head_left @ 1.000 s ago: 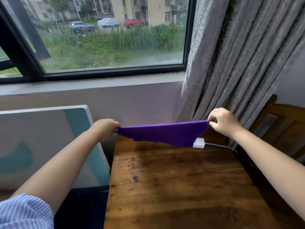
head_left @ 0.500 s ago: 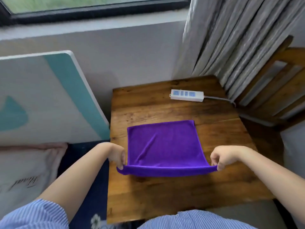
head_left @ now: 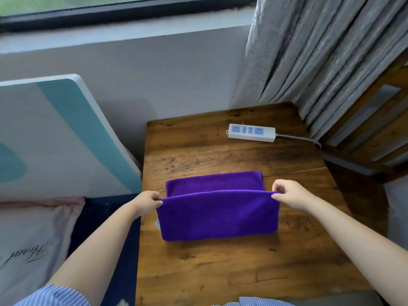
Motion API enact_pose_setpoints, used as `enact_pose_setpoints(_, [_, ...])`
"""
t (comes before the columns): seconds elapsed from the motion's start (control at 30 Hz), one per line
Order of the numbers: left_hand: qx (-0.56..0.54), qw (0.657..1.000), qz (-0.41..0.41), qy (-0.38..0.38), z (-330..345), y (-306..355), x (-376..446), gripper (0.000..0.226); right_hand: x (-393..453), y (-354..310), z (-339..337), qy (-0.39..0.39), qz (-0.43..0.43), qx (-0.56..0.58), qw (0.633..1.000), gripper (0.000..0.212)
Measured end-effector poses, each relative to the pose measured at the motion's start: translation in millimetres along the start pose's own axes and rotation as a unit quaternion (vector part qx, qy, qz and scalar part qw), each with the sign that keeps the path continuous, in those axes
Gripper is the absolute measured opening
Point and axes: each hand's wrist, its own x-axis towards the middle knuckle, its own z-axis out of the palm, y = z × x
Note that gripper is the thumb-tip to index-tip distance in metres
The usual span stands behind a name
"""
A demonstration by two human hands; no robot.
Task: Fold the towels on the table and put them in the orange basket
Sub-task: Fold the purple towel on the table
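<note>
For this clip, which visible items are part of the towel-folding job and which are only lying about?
Job:
- purple towel, near edge lifted
- left hand and right hand, each pinching a corner
- table
No orange basket is in view.

Lying about:
- power strip
- curtain
- chair
- pillow
- board

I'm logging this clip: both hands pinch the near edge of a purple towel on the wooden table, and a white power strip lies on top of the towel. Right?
Not quite. The head view shows the power strip on the bare table, apart from the towel, farther back. The left hand and right hand do pinch its edge.
</note>
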Motion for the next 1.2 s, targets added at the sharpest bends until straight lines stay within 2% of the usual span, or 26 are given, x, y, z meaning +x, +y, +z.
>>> enact_pose_setpoints(0.13, [-0.101, 0.988, -0.031, 0.109, 4, 9, 24, 0.013, 31, -7, -1, 0.08, 0.014, 0.039, 0.996, 0.018])
enact_pose_setpoints(0.23, [-0.124, 0.976, -0.06, 0.166, 10, 18, 45, 0.013, 55, -13, 4, 0.113, 0.029, 0.054, 0.992, 0.01])
enact_pose_setpoints(0.33, [-0.116, 0.97, -0.088, 0.192, 17, 30, 63, 0.017, 80, -13, 10, 0.118, 0.046, 0.053, 0.99, 0.008])
enact_pose_setpoints(0.47, [-0.08, 0.967, -0.124, 0.207, 20, 38, 84, 0.024, 109, -8, 17, 0.133, 0.082, 0.056, 0.986, 0.009])
enact_pose_setpoints(0.63, [-0.046, 0.97, -0.146, 0.189, 19, 35, 106, 0.022, 130, 2, 29, 0.116, 0.134, 0.041, 0.983, 0.018])
enact_pose_setpoints(0.73, [-0.031, 0.97, -0.148, 0.19, 20, 31, 115, 0.02, 136, 8, 37, 0.132, 0.136, 0.04, 0.981, 0.018])
enact_pose_setpoints(0.97, [0.028, 0.969, -0.164, 0.184, 22, 26, 124, 0.022, 145, 15, 45, 0.142, 0.151, -0.045, 0.977, 0.032])
enact_pose_setpoints(1.03, [0.054, 0.967, -0.168, 0.184, 23, 26, 123, 0.029, 141, 14, 48, 0.157, 0.166, -0.069, 0.971, 0.04])
enact_pose_setpoints(1.1, [0.084, 0.961, -0.155, 0.213, 29, 25, 117, 0.045, 131, 12, 54, 0.204, 0.121, -0.102, 0.966, 0.044])
enact_pose_setpoints(1.2, [0.117, 0.964, -0.065, 0.23, 52, 24, 98, 0.053, 107, 6, 81, 0.242, -0.031, -0.177, 0.953, 0.051])
